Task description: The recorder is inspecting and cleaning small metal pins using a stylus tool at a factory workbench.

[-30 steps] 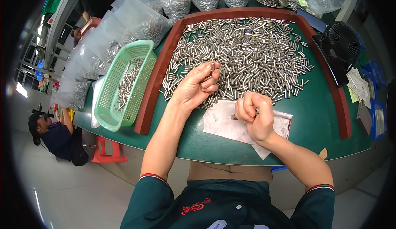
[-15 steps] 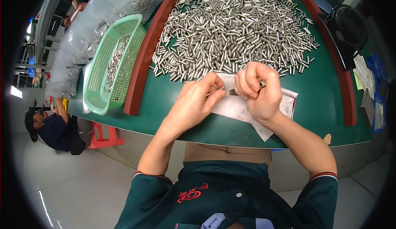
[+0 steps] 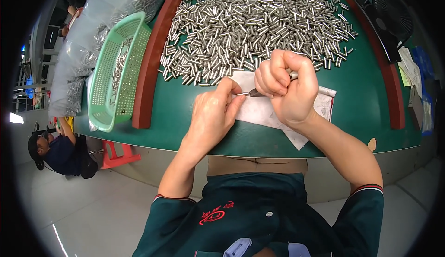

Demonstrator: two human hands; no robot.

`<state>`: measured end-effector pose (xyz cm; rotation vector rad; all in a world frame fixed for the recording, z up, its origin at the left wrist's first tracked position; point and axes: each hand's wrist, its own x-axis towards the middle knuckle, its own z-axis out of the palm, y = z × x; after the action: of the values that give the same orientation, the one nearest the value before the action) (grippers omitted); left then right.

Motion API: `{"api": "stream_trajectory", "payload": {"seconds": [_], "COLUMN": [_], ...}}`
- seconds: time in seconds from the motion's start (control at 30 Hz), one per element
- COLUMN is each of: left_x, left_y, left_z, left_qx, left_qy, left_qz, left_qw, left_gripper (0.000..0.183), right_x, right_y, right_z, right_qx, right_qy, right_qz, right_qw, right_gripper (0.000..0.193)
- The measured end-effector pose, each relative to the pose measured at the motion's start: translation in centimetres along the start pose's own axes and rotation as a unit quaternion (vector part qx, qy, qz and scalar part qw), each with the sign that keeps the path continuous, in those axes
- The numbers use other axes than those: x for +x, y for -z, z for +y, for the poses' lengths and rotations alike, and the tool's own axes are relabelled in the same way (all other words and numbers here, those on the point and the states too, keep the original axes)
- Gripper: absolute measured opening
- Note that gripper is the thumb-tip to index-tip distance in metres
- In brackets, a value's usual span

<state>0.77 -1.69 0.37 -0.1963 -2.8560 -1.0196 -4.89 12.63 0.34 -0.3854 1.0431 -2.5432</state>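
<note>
My left hand (image 3: 211,111) is closed, pinching a short silver metal tube (image 3: 242,94) between thumb and forefinger. My right hand (image 3: 292,83) is wrapped in a fist around a small hand tool with a dark pointed tip (image 3: 255,93). That tip points left at the tube's end; whether they touch I cannot tell. Most of the tool's handle is hidden by my fingers. Beneath both hands lies a whitish, stained cloth (image 3: 259,112) on the green tabletop (image 3: 204,143). Just beyond them spreads a large heap of similar metal tubes (image 3: 255,25).
Dark red wooden rails (image 3: 155,62) border the heap. On the left stand a green perforated basket (image 3: 132,83) holding some tubes and clear plastic bags (image 3: 74,62) of tubes. A black fan (image 3: 391,16) sits at right. Another person (image 3: 60,152) works at far left, near a red stool (image 3: 118,155).
The view has shifted slightly. The tool's dark tip and the tube now show more plainly between my hands, in line with each other. Both hands keep their grips.
</note>
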Motion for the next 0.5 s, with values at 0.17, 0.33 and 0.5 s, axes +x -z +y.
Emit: {"api": "stream_trajectory", "payload": {"seconds": [0.17, 0.33, 0.5], "left_x": [0.02, 0.13, 0.15], "left_y": [-0.1, -0.07, -0.11], "left_z": [-0.2, -0.14, -0.46], "left_qx": [-0.004, -0.013, -0.02], "left_qy": [-0.002, -0.002, 0.014], "left_qz": [0.003, 0.007, 0.002], "left_qw": [1.0, 1.0, 1.0], "left_gripper": [0.01, 0.008, 0.007], "right_x": [0.06, 0.23, 0.29], "right_y": [0.1, 0.3, 0.18], "right_z": [0.31, 0.29, 0.65], "right_qx": [0.003, 0.006, -0.005], "right_qy": [-0.003, -0.006, 0.002], "right_qz": [-0.002, -0.016, -0.023], "right_qw": [1.0, 1.0, 1.0], "right_gripper": [0.034, 0.034, 0.034]}}
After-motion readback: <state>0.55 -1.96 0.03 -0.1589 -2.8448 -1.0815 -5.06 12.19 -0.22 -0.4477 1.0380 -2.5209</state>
